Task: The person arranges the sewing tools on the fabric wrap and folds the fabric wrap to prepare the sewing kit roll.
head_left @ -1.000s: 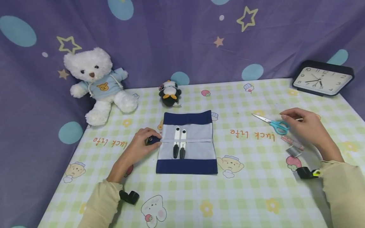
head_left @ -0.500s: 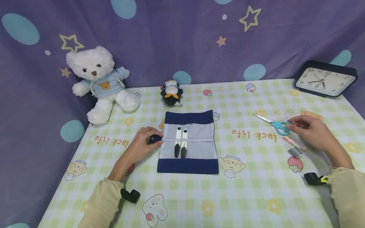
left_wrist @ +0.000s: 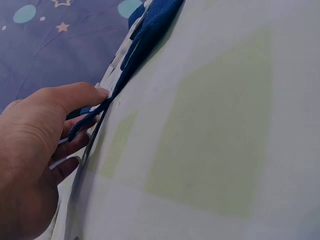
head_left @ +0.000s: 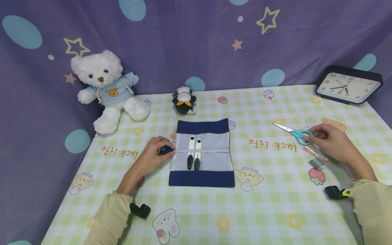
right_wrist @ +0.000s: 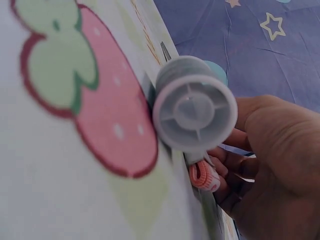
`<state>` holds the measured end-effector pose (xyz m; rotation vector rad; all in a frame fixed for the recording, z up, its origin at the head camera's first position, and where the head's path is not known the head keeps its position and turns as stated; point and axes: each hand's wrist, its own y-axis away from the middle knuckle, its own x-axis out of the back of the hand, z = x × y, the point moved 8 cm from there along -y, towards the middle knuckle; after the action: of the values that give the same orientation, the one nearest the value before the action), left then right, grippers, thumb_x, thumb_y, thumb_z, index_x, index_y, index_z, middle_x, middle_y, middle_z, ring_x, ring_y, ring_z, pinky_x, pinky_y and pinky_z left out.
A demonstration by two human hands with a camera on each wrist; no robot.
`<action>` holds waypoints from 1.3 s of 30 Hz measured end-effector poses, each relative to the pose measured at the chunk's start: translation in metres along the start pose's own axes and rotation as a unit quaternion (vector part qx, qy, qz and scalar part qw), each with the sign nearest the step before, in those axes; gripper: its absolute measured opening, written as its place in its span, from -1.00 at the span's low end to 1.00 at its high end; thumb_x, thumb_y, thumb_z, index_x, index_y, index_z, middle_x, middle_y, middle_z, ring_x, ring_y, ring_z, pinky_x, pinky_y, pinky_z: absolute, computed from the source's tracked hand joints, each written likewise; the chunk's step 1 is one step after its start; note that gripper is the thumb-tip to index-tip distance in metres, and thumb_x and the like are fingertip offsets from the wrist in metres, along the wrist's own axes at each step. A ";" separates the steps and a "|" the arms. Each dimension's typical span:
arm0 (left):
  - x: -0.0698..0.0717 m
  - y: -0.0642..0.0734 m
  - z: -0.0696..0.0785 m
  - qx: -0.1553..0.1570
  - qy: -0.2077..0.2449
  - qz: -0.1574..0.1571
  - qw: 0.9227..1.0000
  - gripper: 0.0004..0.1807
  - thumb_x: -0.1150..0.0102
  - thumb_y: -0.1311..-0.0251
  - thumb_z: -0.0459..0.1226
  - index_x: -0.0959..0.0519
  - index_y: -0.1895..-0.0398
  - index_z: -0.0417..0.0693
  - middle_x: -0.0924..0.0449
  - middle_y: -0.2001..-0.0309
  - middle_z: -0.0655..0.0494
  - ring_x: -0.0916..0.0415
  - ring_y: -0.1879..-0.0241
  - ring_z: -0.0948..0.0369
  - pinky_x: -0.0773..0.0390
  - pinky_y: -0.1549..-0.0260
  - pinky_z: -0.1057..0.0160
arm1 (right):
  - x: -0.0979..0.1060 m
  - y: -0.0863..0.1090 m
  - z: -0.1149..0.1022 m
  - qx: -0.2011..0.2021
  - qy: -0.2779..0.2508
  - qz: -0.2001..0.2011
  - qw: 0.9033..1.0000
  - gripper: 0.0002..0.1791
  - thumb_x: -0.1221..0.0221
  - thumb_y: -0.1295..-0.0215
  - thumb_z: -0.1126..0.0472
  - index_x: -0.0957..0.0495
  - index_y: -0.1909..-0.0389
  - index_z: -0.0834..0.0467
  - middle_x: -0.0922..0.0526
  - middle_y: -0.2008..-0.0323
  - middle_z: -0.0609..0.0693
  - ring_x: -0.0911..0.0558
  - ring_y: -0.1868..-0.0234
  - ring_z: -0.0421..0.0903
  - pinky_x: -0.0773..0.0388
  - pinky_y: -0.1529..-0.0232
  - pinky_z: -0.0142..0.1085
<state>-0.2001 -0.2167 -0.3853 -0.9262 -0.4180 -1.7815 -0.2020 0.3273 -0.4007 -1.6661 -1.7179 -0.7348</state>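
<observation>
A fabric pouch (head_left: 211,161), pale grey inside with navy bands, lies unfolded mid-table. Two slim white tools with black ends (head_left: 197,154) sit under its strap. At the pouch's left edge my left hand (head_left: 151,151) pinches the navy snap tab (head_left: 165,149) between thumb and fingers. My right hand (head_left: 332,143) holds the turquoise handle loops of the scissors (head_left: 295,133), thumb over one loop, blades pointing away to the left. Just nearer me lie a pink-and-white rolled strip (head_left: 314,153) and a spool of grey thread (right_wrist: 195,107), large in the right wrist view.
A white teddy bear (head_left: 107,92) in a blue hoodie leans at the back left, with a small penguin plush (head_left: 183,99) beside it. A black-framed clock (head_left: 349,85) stands at the back right. A purple curtain (head_left: 199,41) closes off the back of the checked table.
My right hand has come down and closer onto the scissors' handles, its thumb now over a loop. My left hand stays on the tab, and the view has shifted slightly.
</observation>
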 end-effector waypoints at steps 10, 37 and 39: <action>-0.001 0.000 -0.002 0.009 -0.003 0.003 1.000 -0.89 -0.43 -0.29 -0.31 -0.75 0.15 0.01 -0.60 0.02 0.06 -0.42 -0.04 0.01 -0.40 -0.05 -0.09 | 0.002 0.001 0.001 0.007 -0.014 0.019 1.000 -0.58 -0.26 -0.49 0.14 -0.47 -0.12 0.39 -0.57 0.20 0.16 -0.47 0.34 -0.34 -0.37 0.36 -0.51; 0.000 0.001 -0.002 0.013 0.002 0.000 1.000 -0.89 -0.41 -0.31 -0.29 -0.74 0.13 0.00 -0.59 -0.01 0.04 -0.40 -0.07 0.00 -0.41 -0.07 -0.11 | 0.023 -0.010 -0.011 0.004 -0.204 0.132 0.970 -0.69 -0.26 -0.49 0.20 -0.66 -0.14 0.26 -0.69 0.18 -0.46 -0.59 0.14 -0.46 -0.43 0.16 -0.64; 0.000 0.000 -0.001 0.010 0.003 0.001 1.000 -0.89 -0.41 -0.31 -0.30 -0.74 0.13 -0.01 -0.59 -0.01 0.04 -0.40 -0.06 0.00 -0.41 -0.06 -0.10 | 0.023 -0.013 -0.015 0.009 -0.205 0.130 0.970 -0.68 -0.26 -0.49 0.19 -0.67 -0.13 0.27 -0.70 0.18 -0.44 -0.59 0.16 -0.44 -0.44 0.16 -0.64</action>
<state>-0.2001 -0.2174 -0.3865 -0.9055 -0.4304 -1.7758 -0.2142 0.3295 -0.3730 -2.0890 -1.7116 -0.2610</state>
